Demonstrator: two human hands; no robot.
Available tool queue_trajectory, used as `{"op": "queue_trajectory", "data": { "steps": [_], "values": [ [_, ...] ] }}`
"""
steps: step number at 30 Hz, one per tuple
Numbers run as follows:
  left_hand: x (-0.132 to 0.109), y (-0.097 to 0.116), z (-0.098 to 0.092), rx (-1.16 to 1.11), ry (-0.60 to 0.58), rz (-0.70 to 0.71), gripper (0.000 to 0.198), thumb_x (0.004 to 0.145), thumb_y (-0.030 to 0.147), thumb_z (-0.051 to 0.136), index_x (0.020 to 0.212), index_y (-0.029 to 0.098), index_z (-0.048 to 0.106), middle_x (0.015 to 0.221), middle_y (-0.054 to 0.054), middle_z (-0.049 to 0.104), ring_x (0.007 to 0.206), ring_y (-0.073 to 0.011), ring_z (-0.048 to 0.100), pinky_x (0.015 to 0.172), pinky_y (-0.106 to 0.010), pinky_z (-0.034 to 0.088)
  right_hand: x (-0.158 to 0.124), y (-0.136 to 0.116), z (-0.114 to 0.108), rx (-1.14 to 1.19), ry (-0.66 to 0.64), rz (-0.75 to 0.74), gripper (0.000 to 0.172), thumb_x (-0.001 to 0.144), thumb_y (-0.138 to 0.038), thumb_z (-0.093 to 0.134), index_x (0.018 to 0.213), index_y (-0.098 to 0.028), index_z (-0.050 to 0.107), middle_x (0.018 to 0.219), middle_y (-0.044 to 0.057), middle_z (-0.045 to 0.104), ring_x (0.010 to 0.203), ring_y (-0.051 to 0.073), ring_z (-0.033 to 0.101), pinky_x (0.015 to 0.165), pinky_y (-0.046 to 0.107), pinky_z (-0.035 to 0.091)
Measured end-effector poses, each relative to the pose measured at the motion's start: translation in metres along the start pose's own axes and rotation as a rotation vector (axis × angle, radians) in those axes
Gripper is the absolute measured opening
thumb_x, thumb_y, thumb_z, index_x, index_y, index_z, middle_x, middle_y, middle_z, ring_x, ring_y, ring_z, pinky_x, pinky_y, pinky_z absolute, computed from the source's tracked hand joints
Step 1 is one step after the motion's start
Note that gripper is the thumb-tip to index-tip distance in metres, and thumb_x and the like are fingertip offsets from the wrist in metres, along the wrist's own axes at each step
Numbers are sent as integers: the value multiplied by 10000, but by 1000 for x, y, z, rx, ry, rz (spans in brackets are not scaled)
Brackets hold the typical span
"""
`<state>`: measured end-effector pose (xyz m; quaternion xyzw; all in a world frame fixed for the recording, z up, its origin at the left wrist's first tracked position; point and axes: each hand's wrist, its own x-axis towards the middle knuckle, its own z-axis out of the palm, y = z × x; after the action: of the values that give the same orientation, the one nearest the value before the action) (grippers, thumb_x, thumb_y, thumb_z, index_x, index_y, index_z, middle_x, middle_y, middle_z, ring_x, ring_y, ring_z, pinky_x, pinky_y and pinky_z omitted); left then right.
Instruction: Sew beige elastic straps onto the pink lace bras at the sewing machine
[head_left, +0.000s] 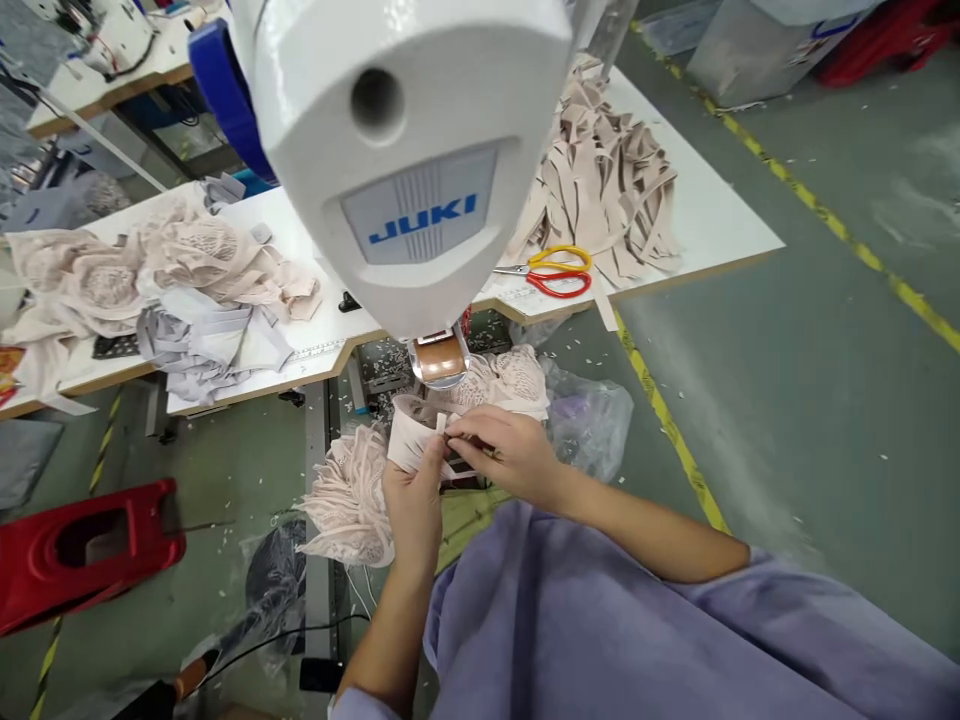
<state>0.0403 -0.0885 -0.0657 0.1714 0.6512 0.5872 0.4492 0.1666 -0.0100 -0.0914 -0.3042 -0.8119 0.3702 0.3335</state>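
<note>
Below the head of a white JUKI sewing machine [420, 110], my left hand [416, 505] grips a pale beige garment piece [411, 435], which looks like part of a bra. The thumb presses near a short fabric strip [441, 424] that stands up from the edge. From the right, my right hand [506, 450] pinches the same strip area with thumb and forefinger. Behind my hands, lace bra cups [506, 380] lie beside the machine's brown-windowed lower part [440, 357]. A bundle of beige lace pieces [349, 500] hangs left of my left hand.
On the white table [720, 215] lie a heap of beige fabric strips [600, 180] and red-and-yellow-handled scissors [555, 272]. Beige bras [150, 265] and grey-white fabric pieces [214, 340] cover the left part. A red stool [90, 550] stands lower left. Clear plastic bags [596, 415] are right of the machine.
</note>
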Motion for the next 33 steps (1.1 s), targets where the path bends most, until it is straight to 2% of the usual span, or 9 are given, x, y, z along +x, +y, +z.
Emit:
{"op": "queue_trajectory", "data": {
  "steps": [6, 10, 13, 16, 18, 21, 27, 30, 33],
  "values": [
    [-2, 5, 3, 97, 2, 36, 347, 839, 362, 721, 1087, 120, 741, 1070, -107, 755, 961, -216, 708, 826, -274, 550, 1, 3, 3, -7, 39, -1, 186, 967, -300, 536, 1002, -238, 708, 973, 51, 741, 875, 162, 688, 758, 284, 538],
    [-2, 1, 1, 224, 5, 92, 296, 867, 335, 670, 1077, 141, 749, 1021, -85, 767, 974, -232, 700, 805, -273, 534, 3, 7, 2, 30, 2, 41, 172, 965, -310, 548, 970, -231, 701, 946, 44, 731, 828, 152, 675, 725, 271, 516],
    [-3, -3, -3, 302, -17, 141, 239, 856, 312, 667, 993, 144, 768, 948, -76, 773, 887, -238, 705, 767, -286, 531, 4, 10, -4, 68, -91, 70, 134, 933, -314, 584, 925, -234, 691, 874, 29, 709, 706, 140, 640, 628, 260, 475],
    [-3, -5, -9, 330, -136, 248, 211, 856, 277, 657, 988, 164, 777, 992, -76, 770, 930, -257, 698, 854, -317, 518, 8, 13, -12, 71, -221, 76, 85, 871, -271, 611, 818, -237, 667, 776, 11, 665, 619, 134, 591, 573, 259, 435],
    [-4, -5, -12, 359, -205, 311, 232, 884, 281, 624, 1032, 176, 768, 1002, -76, 764, 943, -261, 692, 880, -331, 509, 11, 14, -18, 75, -307, 57, 83, 829, -225, 603, 753, -231, 633, 732, 5, 632, 607, 135, 572, 570, 259, 427],
    [-6, -4, -16, 389, -253, 355, 236, 913, 307, 593, 997, 172, 767, 928, -74, 758, 843, -238, 684, 823, -331, 517, 14, 14, -22, 104, -408, 51, 86, 806, -193, 580, 731, -224, 608, 713, 8, 612, 608, 139, 561, 563, 259, 428],
    [-10, -6, -15, 288, -280, 299, 200, 889, 273, 595, 918, 145, 747, 871, -57, 726, 781, -193, 636, 774, -305, 506, 15, 5, -26, 125, -506, 110, 162, 878, -264, 533, 855, -222, 688, 770, 38, 644, 628, 155, 566, 562, 270, 428],
    [-9, -5, -12, 240, -261, 219, 185, 866, 246, 600, 935, 125, 722, 863, -48, 704, 788, -177, 608, 754, -283, 492, 15, 0, -25, 65, -493, 173, 222, 890, -320, 509, 802, -206, 677, 716, 34, 617, 614, 161, 552, 563, 278, 407],
    [-6, -3, -10, 237, -221, 162, 164, 833, 252, 638, 885, 112, 707, 770, -29, 672, 692, -147, 568, 667, -254, 471, 16, -3, -23, 41, -453, 211, 251, 881, -361, 509, 753, -200, 653, 705, 37, 622, 631, 174, 557, 579, 287, 405]
  ]
}}
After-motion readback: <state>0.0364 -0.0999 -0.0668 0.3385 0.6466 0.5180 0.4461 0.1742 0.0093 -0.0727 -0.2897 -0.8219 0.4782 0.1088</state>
